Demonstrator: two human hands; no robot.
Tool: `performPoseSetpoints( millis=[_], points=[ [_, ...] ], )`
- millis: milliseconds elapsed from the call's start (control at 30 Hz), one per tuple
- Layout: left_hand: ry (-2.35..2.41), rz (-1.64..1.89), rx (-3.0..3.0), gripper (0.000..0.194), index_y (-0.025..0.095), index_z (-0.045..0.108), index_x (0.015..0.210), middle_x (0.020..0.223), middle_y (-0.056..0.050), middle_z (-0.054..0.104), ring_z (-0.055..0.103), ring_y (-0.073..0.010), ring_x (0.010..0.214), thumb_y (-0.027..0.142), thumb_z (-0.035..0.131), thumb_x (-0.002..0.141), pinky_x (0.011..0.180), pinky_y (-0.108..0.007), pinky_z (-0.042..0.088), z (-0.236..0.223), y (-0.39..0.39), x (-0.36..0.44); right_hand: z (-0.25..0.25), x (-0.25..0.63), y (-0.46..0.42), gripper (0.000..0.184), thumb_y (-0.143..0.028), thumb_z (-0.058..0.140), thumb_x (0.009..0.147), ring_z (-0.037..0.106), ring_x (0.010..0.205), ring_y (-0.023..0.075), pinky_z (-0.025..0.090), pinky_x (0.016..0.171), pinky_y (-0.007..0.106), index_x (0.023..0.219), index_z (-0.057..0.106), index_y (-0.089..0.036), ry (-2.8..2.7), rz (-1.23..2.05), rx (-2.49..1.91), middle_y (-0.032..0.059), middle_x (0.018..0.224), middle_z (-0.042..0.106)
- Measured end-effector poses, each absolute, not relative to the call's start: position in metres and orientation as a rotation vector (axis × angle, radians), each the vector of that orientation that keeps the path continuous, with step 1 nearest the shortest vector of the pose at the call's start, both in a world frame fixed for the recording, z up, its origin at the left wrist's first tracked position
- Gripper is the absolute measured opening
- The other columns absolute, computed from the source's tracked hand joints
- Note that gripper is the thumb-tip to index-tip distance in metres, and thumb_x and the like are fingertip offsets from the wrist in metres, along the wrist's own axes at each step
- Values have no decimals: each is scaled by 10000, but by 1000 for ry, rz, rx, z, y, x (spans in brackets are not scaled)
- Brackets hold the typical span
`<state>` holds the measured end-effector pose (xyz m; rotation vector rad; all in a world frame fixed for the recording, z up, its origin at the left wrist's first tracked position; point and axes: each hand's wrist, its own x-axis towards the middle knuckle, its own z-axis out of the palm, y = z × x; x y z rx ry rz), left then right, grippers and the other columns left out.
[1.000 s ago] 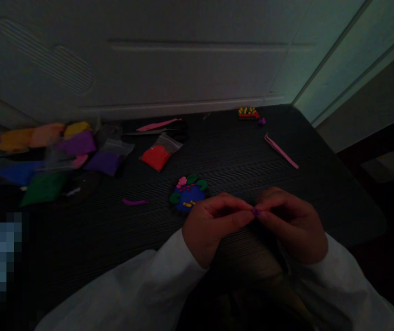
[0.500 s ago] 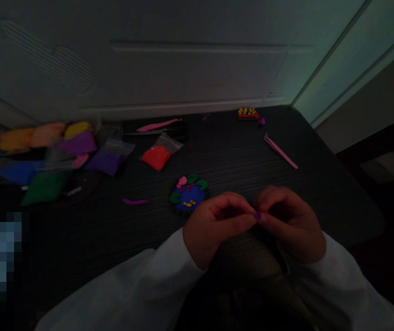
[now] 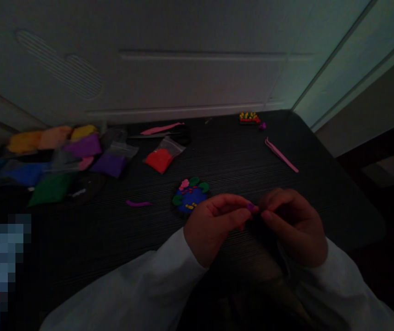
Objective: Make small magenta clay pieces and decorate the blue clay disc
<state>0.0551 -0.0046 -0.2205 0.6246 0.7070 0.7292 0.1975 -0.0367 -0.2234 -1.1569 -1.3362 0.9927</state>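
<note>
My left hand [image 3: 214,225] pinches a small purple lump of clay [image 3: 252,208] between thumb and forefinger. Just to its right, my right hand [image 3: 295,225] has thumb and forefinger drawn close together, a short way off the lump. Whatever those fingertips hold, if anything, is too small and dark to make out. Partly behind my left hand lies a round clay pond [image 3: 186,197], blue with a dark rim, green lily pads, a pink flower and small red and yellow pieces. A purple clay strip [image 3: 139,203] rests to the left of the pond.
Bags of coloured clay [image 3: 50,188] crowd the left side, with a red clay bag [image 3: 159,160] nearer the middle. Scissors [image 3: 179,135] and a pink tool [image 3: 160,129] lie behind. Pink tweezers [image 3: 281,155], a small clay flower box [image 3: 248,118] and a purple piece [image 3: 263,125] are at right.
The fingertips of my two hands have come slightly apart. The purple lump stays in my left fingers and shows more. The whole view has shifted a little.
</note>
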Motion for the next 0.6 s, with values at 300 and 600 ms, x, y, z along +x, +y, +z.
performPoseSetpoints(
  millis=[300, 600],
  points=[
    [695, 740, 386, 101, 136, 580, 679, 641, -1, 585, 519, -73, 621, 98, 567, 587, 599, -197, 393, -217, -5, 57, -225, 197, -36, 78, -191, 524, 637, 458, 597, 114, 366, 523, 262, 686, 464, -202, -1282, 957, -1196, -15, 609, 469],
    [653, 683, 382, 86, 126, 572, 693, 641, -8, 555, 497, -69, 613, 130, 555, 609, 594, -193, 379, -217, -7, 58, -224, 198, -37, 74, -191, 512, 651, 455, 600, 113, 371, 524, 265, 699, 458, -206, -1319, 952, -1202, -9, 626, 469]
  ],
)
